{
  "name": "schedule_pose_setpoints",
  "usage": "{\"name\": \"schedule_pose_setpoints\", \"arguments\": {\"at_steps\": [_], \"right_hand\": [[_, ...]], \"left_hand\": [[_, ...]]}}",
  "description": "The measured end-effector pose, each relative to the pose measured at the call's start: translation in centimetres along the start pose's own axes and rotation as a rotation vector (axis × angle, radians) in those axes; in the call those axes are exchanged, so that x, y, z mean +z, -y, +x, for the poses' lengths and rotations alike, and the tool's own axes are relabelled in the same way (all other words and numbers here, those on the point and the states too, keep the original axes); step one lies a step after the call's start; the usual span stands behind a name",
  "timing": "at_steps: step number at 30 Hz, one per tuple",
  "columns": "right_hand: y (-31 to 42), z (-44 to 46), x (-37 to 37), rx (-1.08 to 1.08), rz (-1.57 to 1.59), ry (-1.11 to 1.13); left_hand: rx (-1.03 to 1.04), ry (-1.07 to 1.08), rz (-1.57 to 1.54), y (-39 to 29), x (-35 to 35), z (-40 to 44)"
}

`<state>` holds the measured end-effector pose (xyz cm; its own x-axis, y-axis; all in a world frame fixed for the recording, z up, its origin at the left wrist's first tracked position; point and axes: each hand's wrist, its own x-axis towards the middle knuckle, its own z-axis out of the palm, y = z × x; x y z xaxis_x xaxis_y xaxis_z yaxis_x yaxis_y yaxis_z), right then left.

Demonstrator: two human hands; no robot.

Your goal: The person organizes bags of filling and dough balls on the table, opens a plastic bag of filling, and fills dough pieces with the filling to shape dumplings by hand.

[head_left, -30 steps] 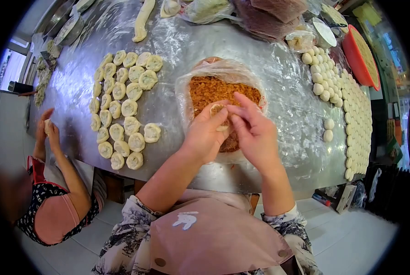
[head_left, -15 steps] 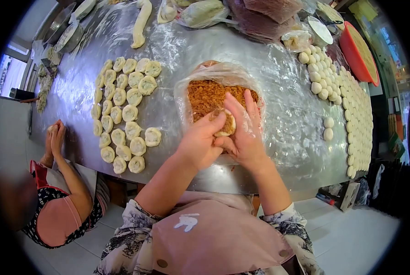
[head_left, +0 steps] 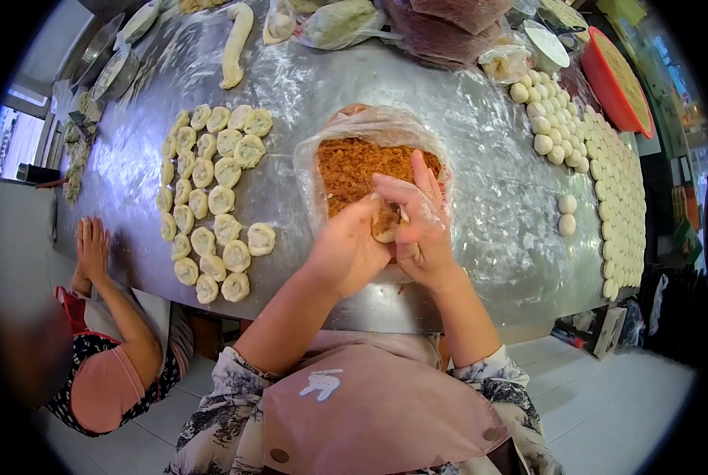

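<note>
Dough [head_left: 385, 223], long axis running away from the body, lies over the near part of the filling [head_left: 358, 165], pinched between left hand [head_left: 344, 247] and right hand [head_left: 430, 245], the latter's outer fingers spread.

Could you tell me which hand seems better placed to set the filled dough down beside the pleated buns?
Probably the left hand: both hold the filled dough, but the left is nearer the pleated buns than the right hand.
</note>
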<state>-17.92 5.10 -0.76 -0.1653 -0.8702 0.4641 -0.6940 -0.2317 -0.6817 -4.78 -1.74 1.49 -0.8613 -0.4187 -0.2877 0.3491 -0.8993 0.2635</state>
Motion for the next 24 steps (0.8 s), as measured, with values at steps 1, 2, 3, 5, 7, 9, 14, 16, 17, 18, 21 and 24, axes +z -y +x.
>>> {"name": "schedule_pose_setpoints", "arguments": {"at_steps": [1,2,3,5,7,9,14,16,17,18,21,24], "right_hand": [[0.2,0.0,0.0,0.015,-0.006,-0.024],[0.4,-0.1,0.0,0.030,-0.012,-0.048],[0.7,-0.1,0.2,0.045,-0.017,-0.072],[0.9,0.0,0.9,0.024,-0.103,-0.146],[1.2,0.0,1.9,0.004,-0.162,-0.230],[1.6,0.0,2.7,-0.020,-0.194,-0.320],[1.5,0.3,2.8,0.236,0.119,-0.388],[2.0,1.0,2.6,0.430,0.405,-0.514],[2.4,1.3,2.6,0.417,0.388,-0.470],[3.0,1.4,2.6,0.402,0.371,-0.426],[2.7,1.3,2.3,0.330,0.375,-0.265],[1.7,1.2,0.2,0.205,0.142,-0.143]], "left_hand": [[0.020,-0.034,-0.038,-0.2,1.5,-0.1],[0.041,-0.068,-0.075,-0.3,2.3,-0.1],[0.033,-0.038,-0.021,-0.1,1.7,0.0],[0.017,0.019,0.091,0.5,-0.4,0.3],[0.051,-0.050,0.274,1.1,-0.9,0.5],[0.068,-0.110,0.398,1.5,-1.3,0.8],[0.114,-0.192,0.267,1.6,1.0,1.0],[0.164,-0.079,0.158,1.5,1.2,1.1],[0.191,-0.023,0.106,1.4,1.3,1.1],[0.181,-0.032,0.125,1.4,1.4,0.9],[0.176,-0.058,0.150,1.0,1.3,0.2],[0.194,-0.022,0.084,0.7,0.6,0.1]]}}
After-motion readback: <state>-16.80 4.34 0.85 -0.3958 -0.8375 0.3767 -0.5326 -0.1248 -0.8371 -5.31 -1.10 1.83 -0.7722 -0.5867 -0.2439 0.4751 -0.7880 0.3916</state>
